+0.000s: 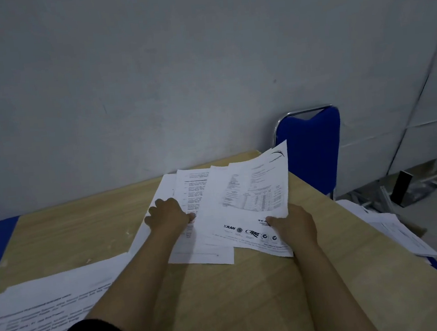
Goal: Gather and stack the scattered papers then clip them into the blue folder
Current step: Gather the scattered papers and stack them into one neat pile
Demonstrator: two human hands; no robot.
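Nearest, printed sheets [47, 312] lay on the wooden table [226, 311] at lower left. Farther on, the left hand [169, 215] gripped the left edge of a loose pile of papers [199, 201], while the right hand [294, 224] pinched the top sheet [254, 188], lifting it. Beyond stood a blue chair [314, 142]; no folder could be made out

Printed white papers [245, 205] lie fanned, overlapping, on the wooden table [238, 297].
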